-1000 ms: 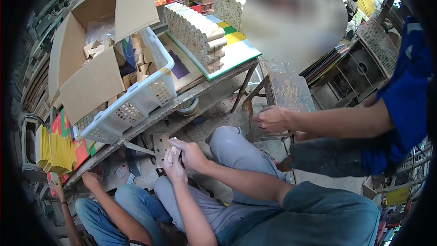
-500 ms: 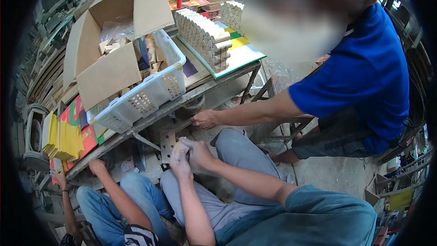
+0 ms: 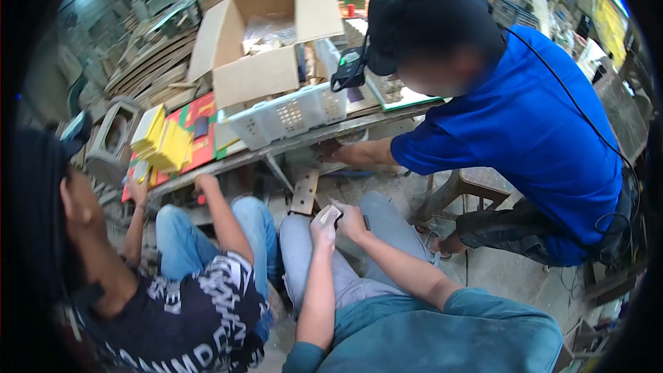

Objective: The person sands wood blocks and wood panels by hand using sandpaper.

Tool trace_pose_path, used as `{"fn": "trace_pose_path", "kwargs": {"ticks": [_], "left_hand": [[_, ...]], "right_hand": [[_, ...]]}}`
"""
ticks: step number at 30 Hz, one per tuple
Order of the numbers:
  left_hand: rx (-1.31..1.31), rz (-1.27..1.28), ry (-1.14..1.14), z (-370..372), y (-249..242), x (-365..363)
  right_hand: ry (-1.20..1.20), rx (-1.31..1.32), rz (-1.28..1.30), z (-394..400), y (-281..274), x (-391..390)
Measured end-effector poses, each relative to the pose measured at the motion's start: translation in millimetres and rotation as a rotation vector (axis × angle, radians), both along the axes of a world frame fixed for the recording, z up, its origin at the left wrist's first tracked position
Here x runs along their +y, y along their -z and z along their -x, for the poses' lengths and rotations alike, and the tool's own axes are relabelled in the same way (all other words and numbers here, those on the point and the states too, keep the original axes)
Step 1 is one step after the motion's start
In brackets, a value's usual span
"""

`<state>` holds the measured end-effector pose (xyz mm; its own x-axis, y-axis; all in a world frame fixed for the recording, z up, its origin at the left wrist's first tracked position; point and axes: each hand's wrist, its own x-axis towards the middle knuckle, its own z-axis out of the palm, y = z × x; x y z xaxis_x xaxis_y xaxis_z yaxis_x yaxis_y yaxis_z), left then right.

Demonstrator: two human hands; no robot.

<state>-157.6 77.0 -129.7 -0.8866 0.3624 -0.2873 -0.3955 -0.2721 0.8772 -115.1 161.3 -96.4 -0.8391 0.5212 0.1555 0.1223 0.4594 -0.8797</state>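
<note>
Over my lap, my left hand (image 3: 322, 228) is closed around a small pale wooden piece (image 3: 332, 215), mostly covered by the fingers. Close against it, my right hand (image 3: 351, 221) is also closed. A dark edge shows between the two hands, but what the right fingers hold is too small to make out. Just beyond my knees, a light wooden board with dark holes (image 3: 304, 191) leans near the bench.
The bench (image 3: 242, 155) carries a white plastic basket (image 3: 280, 124), an open cardboard box (image 3: 255, 79) and yellow stacked pieces (image 3: 164, 144). A co-worker in blue (image 3: 511, 124) reaches under the bench at right. Another in a printed shirt (image 3: 186, 304) sits at left.
My view has swung left, so the bench appears further right and the left co-worker shows more. The blue-shirted person leans further toward the bench. My hands stay together around the piece.
</note>
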Motion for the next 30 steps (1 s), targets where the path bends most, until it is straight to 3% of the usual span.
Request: {"fn": "trace_pose_path", "kwargs": {"ticks": [7,9,12,14,16,18,19,20,23,26,30], "left_hand": [[0.127,0.359,0.150,-30.5,17.0,-20.9],[0.232,0.380,0.116,-34.7,2.3,-25.8],[0.152,0.316,-0.047,-36.8,-12.3,-26.1],[0.153,0.375,-0.096,-34.4,0.0,-30.2],[-0.083,0.139,-0.100,-34.2,11.6,-35.7],[-0.109,0.043,-0.056,-32.8,8.5,-41.0],[-0.111,0.052,-0.054,-22.4,31.7,-38.4],[-0.140,-0.043,-0.058,-24.1,15.9,-35.5],[-0.128,-0.279,-0.040,-19.8,27.9,-30.4],[-0.079,-0.249,-0.016,-24.7,21.0,-22.4],[-0.108,-0.236,0.059,-27.2,22.6,-28.9]], "right_hand": [[-0.106,-0.302,-0.060,-29.8,19.8,-11.8],[-0.096,-0.234,-0.004,-31.6,5.3,-19.9],[-0.032,-0.057,0.072,-31.2,10.5,-23.9],[-0.055,-0.064,0.113,-39.5,-14.5,-32.7],[-0.141,0.027,0.035,-44.8,-23.6,-40.4],[-0.212,0.020,-0.031,-44.5,-25.6,-45.8],[-0.199,0.099,-0.082,-40.5,-21.1,-45.1],[-0.188,0.170,-0.141,-36.3,-13.7,-43.6],[-0.185,0.132,-0.152,-28.2,-1.9,-36.0],[-0.095,0.112,-0.080,-20.7,7.1,-24.8],[-0.097,-0.194,-0.113,-37.0,-0.3,-25.9]]}}
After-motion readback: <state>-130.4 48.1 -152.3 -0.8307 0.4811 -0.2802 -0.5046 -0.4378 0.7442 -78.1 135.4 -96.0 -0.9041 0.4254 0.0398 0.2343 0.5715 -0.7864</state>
